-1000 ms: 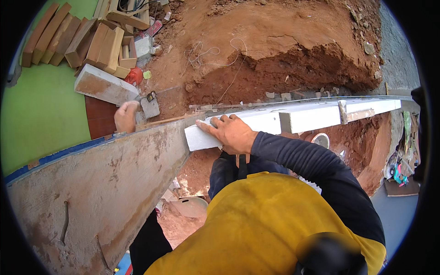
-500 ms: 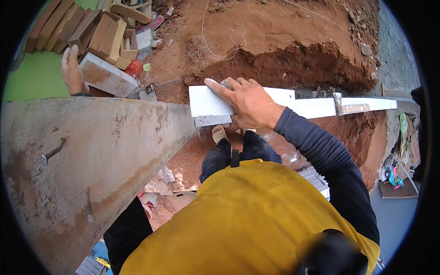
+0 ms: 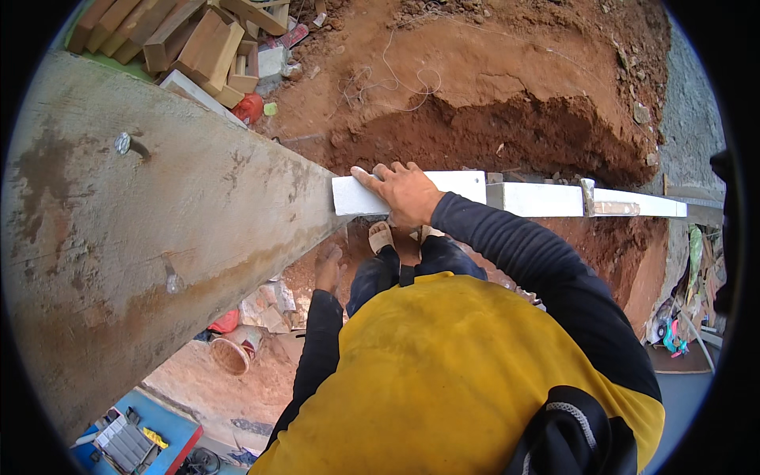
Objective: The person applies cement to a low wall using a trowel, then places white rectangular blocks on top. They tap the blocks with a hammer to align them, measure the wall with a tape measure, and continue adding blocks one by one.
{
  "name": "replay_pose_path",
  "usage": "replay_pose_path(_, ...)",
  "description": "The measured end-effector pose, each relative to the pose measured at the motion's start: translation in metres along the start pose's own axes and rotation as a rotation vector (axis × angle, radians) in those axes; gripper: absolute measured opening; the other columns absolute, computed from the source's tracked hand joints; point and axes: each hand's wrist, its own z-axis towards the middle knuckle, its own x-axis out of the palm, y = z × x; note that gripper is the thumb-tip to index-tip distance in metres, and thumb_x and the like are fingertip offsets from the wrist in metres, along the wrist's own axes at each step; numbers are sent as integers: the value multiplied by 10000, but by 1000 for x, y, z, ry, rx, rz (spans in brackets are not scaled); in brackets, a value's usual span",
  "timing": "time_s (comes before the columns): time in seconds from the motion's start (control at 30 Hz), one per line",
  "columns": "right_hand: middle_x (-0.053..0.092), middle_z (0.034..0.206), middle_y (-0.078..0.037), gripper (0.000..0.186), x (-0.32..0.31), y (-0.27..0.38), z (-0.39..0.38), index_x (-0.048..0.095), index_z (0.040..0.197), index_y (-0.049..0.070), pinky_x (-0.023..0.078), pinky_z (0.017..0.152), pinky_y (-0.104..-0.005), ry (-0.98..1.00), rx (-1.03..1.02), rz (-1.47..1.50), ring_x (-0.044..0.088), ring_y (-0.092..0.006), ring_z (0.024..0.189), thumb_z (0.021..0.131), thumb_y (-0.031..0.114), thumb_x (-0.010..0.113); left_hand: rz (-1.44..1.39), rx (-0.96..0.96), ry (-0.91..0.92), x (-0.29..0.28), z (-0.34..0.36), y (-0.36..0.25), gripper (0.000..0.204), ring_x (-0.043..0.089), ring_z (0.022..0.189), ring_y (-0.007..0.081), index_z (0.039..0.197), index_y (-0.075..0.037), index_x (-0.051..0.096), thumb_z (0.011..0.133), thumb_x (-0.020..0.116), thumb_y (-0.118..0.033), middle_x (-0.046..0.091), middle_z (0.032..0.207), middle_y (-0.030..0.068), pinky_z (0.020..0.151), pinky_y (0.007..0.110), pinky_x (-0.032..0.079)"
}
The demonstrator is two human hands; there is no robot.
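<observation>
My right hand (image 3: 408, 194) lies over a white block (image 3: 455, 186), fingers bent across its top, holding it. The block's left end meets the corner of the rough concrete column (image 3: 182, 198). Its right end stands slightly apart from the neighbouring white block (image 3: 542, 199) in the same row. My left hand (image 3: 329, 267) is low beside the column's near face, fingers stretched upward and holding nothing I can see. Farther right, a hammer (image 3: 616, 209) rests on the row of blocks.
A bent nail (image 3: 131, 146) sticks out of the column. Several timber pieces (image 3: 210, 51) are stacked at the far left. Beyond the wall is an earth trench (image 3: 507, 131) with loose string (image 3: 388, 83). An orange bucket (image 3: 229, 356) and a blue board with tools (image 3: 170, 435) lie below left.
My left hand has come from the column's far side to its near side. The white block has lowered and levelled, and a gap shows at its right end. My right hand stays on it.
</observation>
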Motion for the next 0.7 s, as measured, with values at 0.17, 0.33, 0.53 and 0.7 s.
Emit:
replay_pose_path(0.17,602,1437,-199,1117,15,8,9,271,1729,165,498,1053,-511,-25,3,-19,637,-404,1263,780,202,860,60,44,201,36,24,-4,744,265,1634,254,1731,-138,228,1084,588,-204,255,1796,69,1256,492,323)
replay_pose_path(0.33,605,1431,-206,1145,19,15,12,267,1730,159,509,1059,-514,-26,31,-16,632,-408,1268,763,204,879,-61,6,236,62,39,0,711,231,1647,243,1740,-178,194,1114,531,-191,194,1815,36,1264,495,308)
replay_pose_path(0.53,606,1425,-209,1167,20,20,10,268,1727,154,535,1040,-511,-14,46,-12,645,-407,1252,753,244,905,322,355,429,59,87,32,640,262,1632,260,1714,-173,228,1131,493,-162,231,1783,49,1269,517,315)
replay_pose_path(0.7,607,1420,-209,1180,21,20,11,276,1721,150,541,1034,-511,-28,50,-4,649,-410,1243,741,257,924,234,422,479,67,105,28,585,273,1621,281,1675,-134,278,1124,467,-187,298,1726,71,1294,542,283)
